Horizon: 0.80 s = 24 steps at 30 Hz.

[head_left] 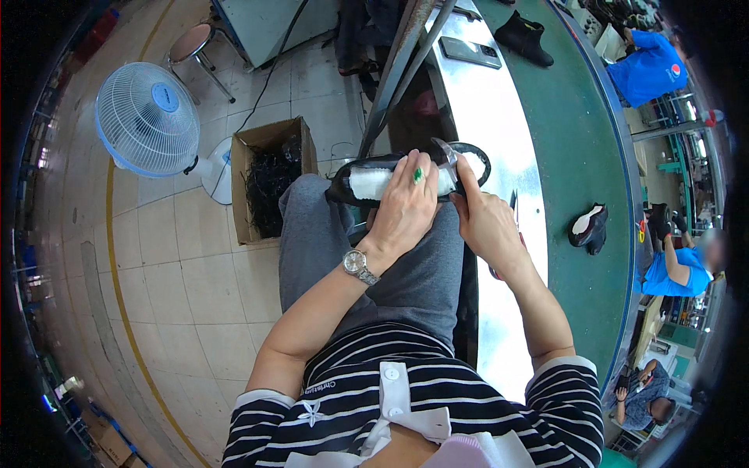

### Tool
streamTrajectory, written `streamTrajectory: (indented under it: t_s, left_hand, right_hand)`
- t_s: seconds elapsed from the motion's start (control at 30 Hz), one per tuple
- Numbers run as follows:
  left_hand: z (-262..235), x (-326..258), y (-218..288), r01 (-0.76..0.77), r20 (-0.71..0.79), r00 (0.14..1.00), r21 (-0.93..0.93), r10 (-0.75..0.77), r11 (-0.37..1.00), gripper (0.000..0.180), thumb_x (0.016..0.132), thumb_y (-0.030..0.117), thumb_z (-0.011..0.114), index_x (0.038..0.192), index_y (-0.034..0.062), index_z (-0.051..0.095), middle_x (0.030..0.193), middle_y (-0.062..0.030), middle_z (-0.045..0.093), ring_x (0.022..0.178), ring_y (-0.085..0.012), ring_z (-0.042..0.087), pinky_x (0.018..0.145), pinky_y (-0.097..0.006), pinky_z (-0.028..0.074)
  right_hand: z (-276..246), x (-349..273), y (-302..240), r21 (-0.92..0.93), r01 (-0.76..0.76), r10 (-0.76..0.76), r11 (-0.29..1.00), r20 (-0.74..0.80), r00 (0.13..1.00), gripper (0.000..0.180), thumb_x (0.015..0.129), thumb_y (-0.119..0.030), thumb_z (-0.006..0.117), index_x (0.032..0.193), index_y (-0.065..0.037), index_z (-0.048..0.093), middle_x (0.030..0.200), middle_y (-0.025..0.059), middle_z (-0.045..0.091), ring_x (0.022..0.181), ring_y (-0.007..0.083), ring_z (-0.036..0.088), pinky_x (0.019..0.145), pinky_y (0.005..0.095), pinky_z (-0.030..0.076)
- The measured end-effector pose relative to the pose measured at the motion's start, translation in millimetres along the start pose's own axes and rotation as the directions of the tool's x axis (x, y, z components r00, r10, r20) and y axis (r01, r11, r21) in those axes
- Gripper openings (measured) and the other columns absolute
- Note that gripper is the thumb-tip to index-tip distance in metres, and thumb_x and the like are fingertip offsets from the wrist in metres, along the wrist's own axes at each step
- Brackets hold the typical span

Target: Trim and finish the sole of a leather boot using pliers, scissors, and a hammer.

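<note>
A black shoe (365, 184) lies across my lap with its underside up, a white padded layer filling the middle. My left hand (406, 195), with a watch at the wrist and a green ring, lies over the white layer and grips the shoe; its thumb is hidden. At the shoe's right end, my right hand (484, 214) has index finger and thumb closed beside the black rim. Between the hands, against the right index finger, a thin shiny blade-like piece (447, 154) crosses the shoe. Its lower end is hidden.
At my right runs a metal-topped bench (503, 343) with a phone (470, 52) and scissors (515, 201), then a green conveyor belt (562, 148) carrying a black boot (524, 37) and a shoe (588, 228). Left are a scrap-filled cardboard box (243, 156) and a fan (148, 117). Co-workers sit beyond the belt.
</note>
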<state>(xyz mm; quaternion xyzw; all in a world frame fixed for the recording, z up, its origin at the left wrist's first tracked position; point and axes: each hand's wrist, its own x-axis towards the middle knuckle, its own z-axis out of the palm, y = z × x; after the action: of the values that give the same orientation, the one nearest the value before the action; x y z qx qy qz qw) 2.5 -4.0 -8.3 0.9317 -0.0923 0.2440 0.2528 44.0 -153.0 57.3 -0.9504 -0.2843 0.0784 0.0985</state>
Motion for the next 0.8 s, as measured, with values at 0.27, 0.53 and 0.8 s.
streamTrajectory:
  t_s: [0.27, 0.53, 0.8]
  left_hand:
    - [-23, -8, -20, -0.029, 0.144, 0.990, 0.246, -0.007, 0.969, 0.067, 0.071, 0.008, 0.071, 0.128, -0.0142, 0.045, 0.119, -0.0244, 0.053, 0.116, -0.0370, 0.049, 0.108, -0.043, 0.035]
    - [-11, -23, -26, -0.107, 0.083, 0.993, 0.347, 0.083, 0.932, 0.050, 0.082, 0.009, 0.058, 0.126, -0.0145, 0.049, 0.124, -0.0255, 0.053, 0.124, -0.0404, 0.048, 0.110, -0.047, 0.034]
    - [-10, -26, -29, -0.097, 0.032, 0.995, 0.242, 0.092, 0.965, 0.053, 0.078, 0.011, 0.067, 0.121, -0.0140, 0.050, 0.121, -0.0254, 0.054, 0.125, -0.0410, 0.048, 0.111, -0.049, 0.034]
  right_hand:
    - [-29, 7, -17, 0.192, 0.059, -0.038, 0.980, -0.108, 0.993, 0.064, 0.092, -0.011, 0.054, 0.149, -0.015, 0.025, 0.067, 0.0207, 0.064, 0.058, 0.0388, 0.064, 0.057, 0.0479, 0.049]
    - [-15, 14, -29, -0.080, 0.125, -0.118, 0.989, 0.086, 0.989, 0.065, 0.091, -0.009, 0.055, 0.148, -0.009, 0.025, 0.065, 0.0211, 0.063, 0.055, 0.0370, 0.064, 0.054, 0.0463, 0.050]
    - [-8, 17, -36, -0.047, 0.094, -0.093, 0.995, 0.008, 0.996, 0.066, 0.092, -0.009, 0.053, 0.150, -0.009, 0.020, 0.063, 0.0182, 0.064, 0.053, 0.0352, 0.063, 0.049, 0.0440, 0.049]
